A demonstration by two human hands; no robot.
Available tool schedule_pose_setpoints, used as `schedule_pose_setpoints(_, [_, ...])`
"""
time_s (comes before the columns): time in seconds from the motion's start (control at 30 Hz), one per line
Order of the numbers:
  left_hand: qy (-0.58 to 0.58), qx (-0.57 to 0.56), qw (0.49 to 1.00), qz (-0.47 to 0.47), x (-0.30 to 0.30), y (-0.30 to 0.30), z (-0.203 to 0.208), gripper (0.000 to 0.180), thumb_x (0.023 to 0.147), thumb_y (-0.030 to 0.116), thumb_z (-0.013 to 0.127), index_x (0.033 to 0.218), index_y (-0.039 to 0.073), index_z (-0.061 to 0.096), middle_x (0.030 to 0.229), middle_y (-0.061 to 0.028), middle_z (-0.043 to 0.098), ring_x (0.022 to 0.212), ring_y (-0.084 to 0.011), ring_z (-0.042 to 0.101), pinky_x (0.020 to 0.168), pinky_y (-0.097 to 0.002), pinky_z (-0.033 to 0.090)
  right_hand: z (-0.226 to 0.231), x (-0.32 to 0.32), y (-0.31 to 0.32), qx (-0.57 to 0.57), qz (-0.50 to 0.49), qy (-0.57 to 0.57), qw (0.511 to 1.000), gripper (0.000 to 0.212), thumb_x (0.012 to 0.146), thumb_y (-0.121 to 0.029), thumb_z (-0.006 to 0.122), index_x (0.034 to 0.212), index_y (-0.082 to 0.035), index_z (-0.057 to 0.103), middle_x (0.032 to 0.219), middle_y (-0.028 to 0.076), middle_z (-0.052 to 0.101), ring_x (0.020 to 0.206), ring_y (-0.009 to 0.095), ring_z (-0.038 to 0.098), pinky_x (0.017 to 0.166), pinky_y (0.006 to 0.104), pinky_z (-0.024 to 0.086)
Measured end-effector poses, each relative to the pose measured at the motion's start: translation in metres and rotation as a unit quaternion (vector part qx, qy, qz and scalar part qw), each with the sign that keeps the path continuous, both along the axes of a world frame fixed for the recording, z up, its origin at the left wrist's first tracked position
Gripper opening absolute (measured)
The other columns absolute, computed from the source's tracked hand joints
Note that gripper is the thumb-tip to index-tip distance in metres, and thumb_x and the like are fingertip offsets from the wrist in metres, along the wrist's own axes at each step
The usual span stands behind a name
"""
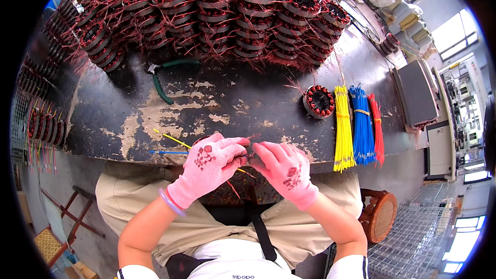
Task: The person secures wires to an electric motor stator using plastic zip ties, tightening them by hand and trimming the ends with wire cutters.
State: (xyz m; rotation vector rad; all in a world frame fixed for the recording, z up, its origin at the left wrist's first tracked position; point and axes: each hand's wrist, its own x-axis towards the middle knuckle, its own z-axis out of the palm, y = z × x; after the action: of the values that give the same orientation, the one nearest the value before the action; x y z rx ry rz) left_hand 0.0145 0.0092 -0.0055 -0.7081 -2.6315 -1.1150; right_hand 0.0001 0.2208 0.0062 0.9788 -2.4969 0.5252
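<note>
Both my hands wear pink gloves and meet at the table's near edge, fingertips pinched close together. My left hand [212, 158] is closed on thin wires. A yellow wire [173, 138] and a blue wire [168, 152] stick out leftward from beneath it. A dark reddish rim shows just above its knuckles, mostly hidden. My right hand [284, 168] pinches at the same spot, its fingers closed on fine wire ends that are hard to make out. Short red and yellow wire ends hang below the hands.
Tall stacks of wound motor stators [214, 15] fill the table's far side. A single stator [319, 102] lies at right, beside bundles of yellow wires [343, 129], blue wires [362, 126] and red wires [377, 129]. Green-handled cutters [163, 85] lie on the worn black tabletop [237, 82].
</note>
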Motion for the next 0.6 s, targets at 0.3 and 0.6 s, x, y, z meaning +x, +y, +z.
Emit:
schedule_pose_setpoints(0.3, [0.004,-0.005,1.0,0.0,0.001,-0.001,0.0,0.016,0.079,0.013,0.075,0.094,0.01,0.072,0.113,-0.0024,0.073,0.081,-0.0256,0.064,0.074,-0.0393,0.055,-0.006,-0.004,0.01,-0.295,-0.021,-0.646,0.703,0.016,0.095,-0.019,0.065,0.103,-0.005,0.066,0.092,0.012,0.068,0.077,0.021,0.064,0.069,0.0321,0.049])
schedule_pose_setpoints(0.6, [-0.002,0.004,1.0,-0.001,0.0,-0.001,-0.001,0.015,0.079,0.013,0.076,0.093,0.01,0.072,0.113,-0.0027,0.074,0.081,-0.0257,0.064,0.075,-0.0389,0.055,-0.009,-0.012,0.008,-0.008,0.076,-0.198,0.977,0.021,0.089,-0.018,0.07,0.105,-0.007,0.064,0.091,0.005,0.067,0.074,0.023,0.063,0.065,0.0356,0.05])
